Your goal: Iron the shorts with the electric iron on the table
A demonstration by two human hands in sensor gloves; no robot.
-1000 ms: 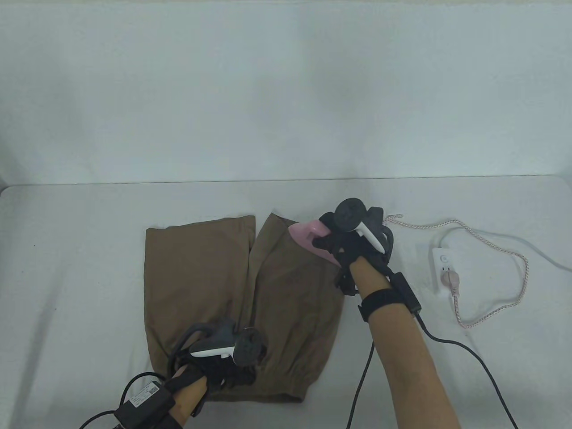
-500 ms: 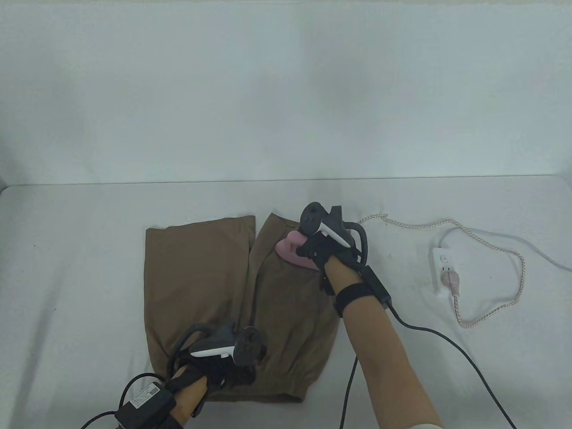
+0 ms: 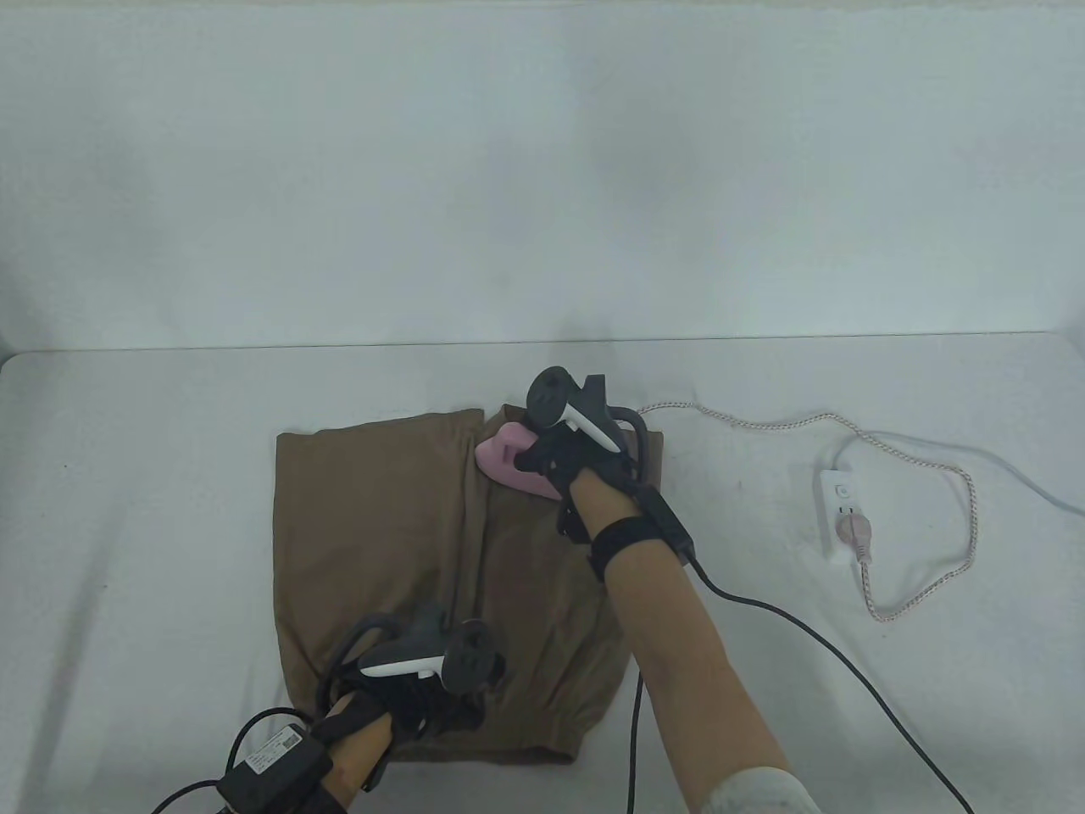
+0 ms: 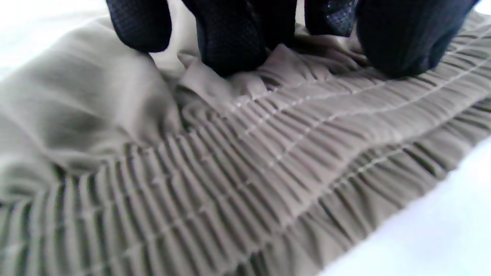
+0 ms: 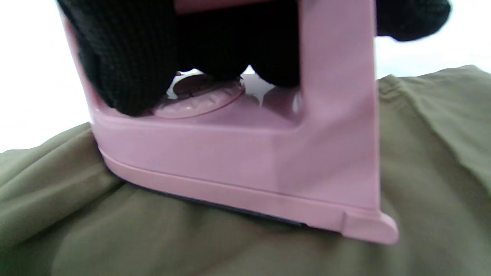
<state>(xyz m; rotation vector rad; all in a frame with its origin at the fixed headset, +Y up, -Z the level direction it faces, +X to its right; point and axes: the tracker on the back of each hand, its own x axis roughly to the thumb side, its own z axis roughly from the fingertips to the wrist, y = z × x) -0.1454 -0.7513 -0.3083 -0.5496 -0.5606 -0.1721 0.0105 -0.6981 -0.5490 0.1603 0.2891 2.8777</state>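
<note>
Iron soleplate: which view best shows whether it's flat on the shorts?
Right wrist view: the pink iron sits with its base against the shorts. Table view shows only its top, mostly behind the right hand. Left wrist view misses it.

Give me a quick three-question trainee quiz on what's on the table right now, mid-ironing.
1. True or false: the pink iron rests soleplate down on the brown shorts.
2. Which part of the shorts does the left hand press on? A) a leg hem B) the elastic waistband C) nothing
3. Fill in: the iron's plug sits in the white ____.

Key:
1. True; the right hand grips its handle.
2. B
3. power strip
</note>
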